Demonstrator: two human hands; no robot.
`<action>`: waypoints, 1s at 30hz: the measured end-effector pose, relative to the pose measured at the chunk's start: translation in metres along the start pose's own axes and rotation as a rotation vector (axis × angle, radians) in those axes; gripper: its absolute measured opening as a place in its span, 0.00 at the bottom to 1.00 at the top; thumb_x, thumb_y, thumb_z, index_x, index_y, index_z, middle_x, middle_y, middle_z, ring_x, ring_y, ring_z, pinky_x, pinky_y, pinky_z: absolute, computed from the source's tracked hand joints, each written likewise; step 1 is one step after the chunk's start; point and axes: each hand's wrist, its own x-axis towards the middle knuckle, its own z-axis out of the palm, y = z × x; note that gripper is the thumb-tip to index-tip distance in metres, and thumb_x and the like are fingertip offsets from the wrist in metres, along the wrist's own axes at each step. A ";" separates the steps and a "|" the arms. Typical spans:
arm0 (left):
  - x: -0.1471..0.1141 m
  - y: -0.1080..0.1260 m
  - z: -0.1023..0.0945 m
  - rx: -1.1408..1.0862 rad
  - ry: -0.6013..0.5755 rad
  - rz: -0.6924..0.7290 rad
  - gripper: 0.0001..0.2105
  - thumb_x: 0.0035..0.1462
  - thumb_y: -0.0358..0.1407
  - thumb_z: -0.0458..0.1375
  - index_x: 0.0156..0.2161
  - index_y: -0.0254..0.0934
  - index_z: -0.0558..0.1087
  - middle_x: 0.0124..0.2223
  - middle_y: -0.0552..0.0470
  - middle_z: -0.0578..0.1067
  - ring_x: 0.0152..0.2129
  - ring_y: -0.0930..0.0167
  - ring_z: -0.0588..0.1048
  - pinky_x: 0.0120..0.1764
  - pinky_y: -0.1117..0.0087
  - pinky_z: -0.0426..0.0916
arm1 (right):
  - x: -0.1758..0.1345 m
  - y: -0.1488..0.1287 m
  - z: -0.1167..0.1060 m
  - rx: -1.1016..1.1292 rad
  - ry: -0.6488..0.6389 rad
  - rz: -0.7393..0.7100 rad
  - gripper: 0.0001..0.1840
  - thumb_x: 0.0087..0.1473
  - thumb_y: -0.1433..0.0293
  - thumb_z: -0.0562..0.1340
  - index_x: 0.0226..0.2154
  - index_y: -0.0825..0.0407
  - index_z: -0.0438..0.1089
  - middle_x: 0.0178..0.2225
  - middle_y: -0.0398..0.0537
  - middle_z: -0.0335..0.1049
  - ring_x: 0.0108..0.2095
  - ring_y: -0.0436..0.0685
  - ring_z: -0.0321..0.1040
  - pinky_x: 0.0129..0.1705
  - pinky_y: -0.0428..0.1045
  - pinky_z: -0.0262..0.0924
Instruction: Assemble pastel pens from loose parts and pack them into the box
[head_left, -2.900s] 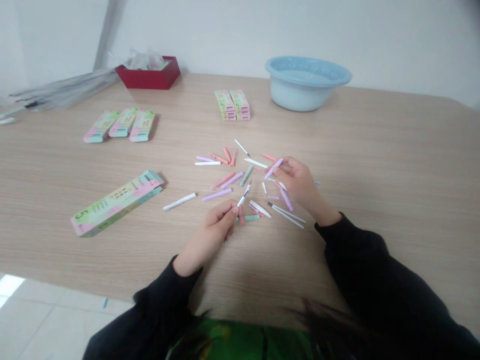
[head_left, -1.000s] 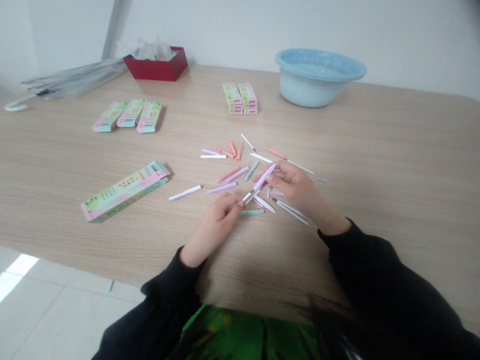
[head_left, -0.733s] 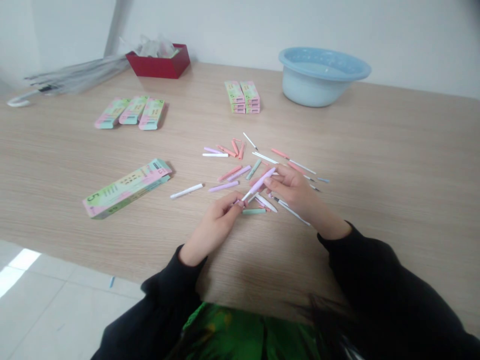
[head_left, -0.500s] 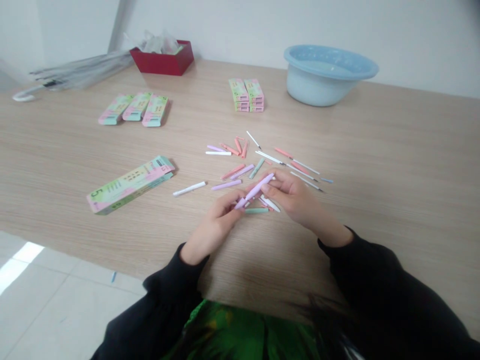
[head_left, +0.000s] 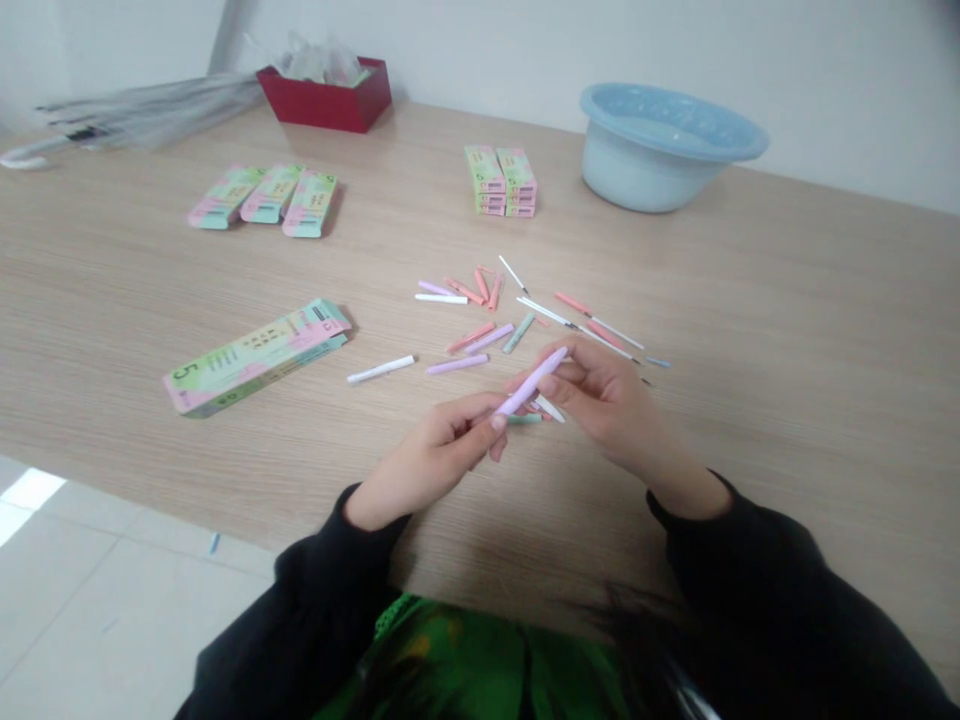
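A purple pen barrel (head_left: 531, 382) is held slantwise between my two hands, above the table. My left hand (head_left: 457, 440) pinches its lower end between thumb and fingers. On its upper part, near the tapered tip, my right hand (head_left: 600, 400) has its thumb and fingers closed. Just beneath lie a green pen part (head_left: 525, 419) and a white pen part (head_left: 550, 408), partly hidden by the hands. Beyond them are scattered a purple barrel (head_left: 457, 364), coral pen parts (head_left: 471, 337), a green piece (head_left: 519, 333) and several thin white refills (head_left: 546, 311).
A long pastel box (head_left: 255, 360) and a white pen part (head_left: 381, 369) lie on the left. Farther back are three pastel boxes (head_left: 274, 195), stacked small boxes (head_left: 501, 180), a blue basin (head_left: 667, 150), a red box (head_left: 330, 105) and an umbrella (head_left: 165, 110).
Half a second ago the purple pen showed two sections with a visible joint; now they form one continuous barrel. My left hand has shifted slightly along it. The view has moved a little.
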 end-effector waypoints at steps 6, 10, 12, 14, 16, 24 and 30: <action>-0.002 0.004 -0.001 -0.120 0.096 -0.005 0.10 0.60 0.40 0.62 0.37 0.33 0.76 0.29 0.53 0.72 0.24 0.75 0.64 0.27 0.74 0.60 | -0.008 -0.007 0.003 -0.043 0.064 -0.052 0.03 0.62 0.68 0.64 0.40 0.48 0.69 0.37 0.45 0.82 0.40 0.54 0.79 0.42 0.49 0.69; -0.003 0.003 -0.001 -0.319 0.150 -0.053 0.13 0.56 0.42 0.65 0.41 0.34 0.76 0.29 0.55 0.70 0.18 0.79 0.59 0.19 0.76 0.51 | -0.015 -0.003 0.009 -0.088 0.132 -0.032 0.06 0.60 0.68 0.66 0.40 0.47 0.68 0.38 0.45 0.82 0.39 0.54 0.79 0.39 0.48 0.69; -0.003 0.003 -0.001 -0.365 0.096 -0.082 0.16 0.62 0.46 0.58 0.37 0.33 0.76 0.26 0.55 0.68 0.17 0.79 0.56 0.18 0.75 0.47 | -0.017 0.001 0.013 -0.075 0.146 -0.016 0.06 0.60 0.67 0.66 0.39 0.48 0.68 0.38 0.46 0.82 0.40 0.55 0.79 0.40 0.48 0.69; -0.003 0.002 -0.001 -0.339 0.091 -0.091 0.19 0.64 0.47 0.56 0.31 0.31 0.76 0.22 0.56 0.65 0.17 0.79 0.56 0.20 0.75 0.47 | -0.019 0.005 0.015 -0.025 0.140 -0.001 0.06 0.60 0.66 0.66 0.38 0.48 0.68 0.38 0.46 0.82 0.41 0.55 0.79 0.42 0.49 0.70; -0.002 0.001 -0.002 -0.319 0.141 -0.074 0.15 0.60 0.43 0.62 0.30 0.32 0.76 0.22 0.57 0.66 0.18 0.79 0.58 0.22 0.76 0.50 | -0.021 0.006 0.017 0.015 0.135 0.009 0.07 0.60 0.66 0.66 0.38 0.47 0.67 0.38 0.46 0.82 0.42 0.56 0.79 0.44 0.50 0.70; -0.002 0.003 -0.002 -0.343 -0.044 -0.154 0.19 0.64 0.45 0.56 0.30 0.32 0.76 0.24 0.55 0.69 0.17 0.79 0.57 0.20 0.74 0.48 | -0.026 0.008 0.017 -0.001 0.127 0.027 0.08 0.60 0.63 0.66 0.38 0.48 0.67 0.38 0.48 0.82 0.40 0.57 0.80 0.42 0.53 0.70; -0.002 0.005 -0.002 -0.311 0.114 -0.139 0.12 0.52 0.41 0.69 0.34 0.35 0.74 0.30 0.55 0.72 0.23 0.77 0.64 0.24 0.76 0.58 | -0.028 0.012 0.018 -0.030 0.143 0.032 0.07 0.60 0.66 0.67 0.39 0.47 0.68 0.39 0.47 0.81 0.41 0.57 0.79 0.43 0.52 0.69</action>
